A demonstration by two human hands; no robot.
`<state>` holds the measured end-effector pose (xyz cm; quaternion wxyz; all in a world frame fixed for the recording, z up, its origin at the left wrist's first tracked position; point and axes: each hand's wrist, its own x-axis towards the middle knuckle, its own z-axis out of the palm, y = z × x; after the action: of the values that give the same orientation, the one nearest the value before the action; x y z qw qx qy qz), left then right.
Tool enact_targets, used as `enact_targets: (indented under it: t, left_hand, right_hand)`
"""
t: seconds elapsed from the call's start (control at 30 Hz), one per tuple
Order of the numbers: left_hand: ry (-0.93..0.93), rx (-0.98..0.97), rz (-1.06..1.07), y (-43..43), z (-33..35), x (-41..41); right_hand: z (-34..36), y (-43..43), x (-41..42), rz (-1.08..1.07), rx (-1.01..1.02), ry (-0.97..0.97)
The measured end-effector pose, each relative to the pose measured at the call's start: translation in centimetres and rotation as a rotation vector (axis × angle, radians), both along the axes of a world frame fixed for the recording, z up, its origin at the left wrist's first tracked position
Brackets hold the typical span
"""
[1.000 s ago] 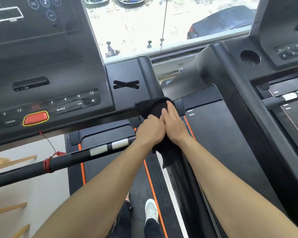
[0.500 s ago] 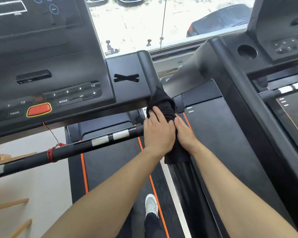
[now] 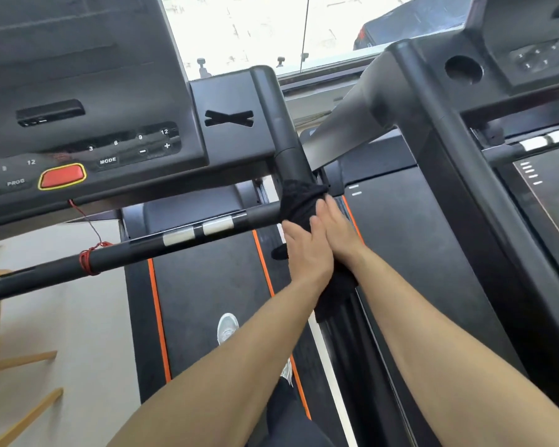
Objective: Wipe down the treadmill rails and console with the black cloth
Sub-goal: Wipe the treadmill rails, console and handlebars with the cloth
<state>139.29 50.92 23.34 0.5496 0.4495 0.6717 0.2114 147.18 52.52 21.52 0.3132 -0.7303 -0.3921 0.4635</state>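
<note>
The black cloth [image 3: 299,201] is wrapped around the right side rail [image 3: 283,140] of my treadmill, just below where the crossbar [image 3: 142,250] joins it. My left hand [image 3: 305,250] and my right hand [image 3: 339,229] press side by side on the cloth, both gripping it against the rail. A loose end of the cloth hangs down below my hands. The console [image 3: 78,91] with a red stop button [image 3: 62,176] and numbered keys fills the upper left.
A second treadmill [image 3: 465,188] stands close on the right, its rail and console near my right arm. A red safety cord [image 3: 89,259] is tied to the crossbar. My shoe [image 3: 227,327] rests on the belt. Wooden pieces lie at left on the floor.
Both hands and the cloth slid up the rail toward the console half a second ago, then back down to the crossbar joint. The view has shifted slightly.
</note>
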Motion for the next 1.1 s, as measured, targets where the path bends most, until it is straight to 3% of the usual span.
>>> enact_targets:
  t: [0.33,0.53,0.7,0.8,1.0,1.1]
  left_hand:
    - [0.098,0.050,-0.211,-8.3,-1.6,-2.4]
    - [0.083,-0.026,-0.070,-4.3,-1.4,-1.3]
    - [-0.063,0.010,0.037,-1.3,-2.3,-1.4]
    - [-0.076,0.020,0.027,-3.2,-2.6,-1.4]
    - [-0.028,0.104,-0.082,-11.7,-3.9,-2.0]
    - [-0.014,0.065,-0.054,-10.1,-4.4,-1.8]
  right_hand:
    - [-1.2,-11.3,0.1,-0.044,0.024,0.123]
    - [-1.1,-7.2,0.3,0.031,0.002,-0.010]
    - [-0.9,-4.9,0.3,0.027,0.038,0.052]
    - [-0.2,-7.1,0.0,-0.020,0.066,0.123]
    - [-0.5,-15.7,-0.3,-0.068,-0.009,0.080]
    - [-0.9,-14.2,-0.3,-0.054,-0.067,0.014]
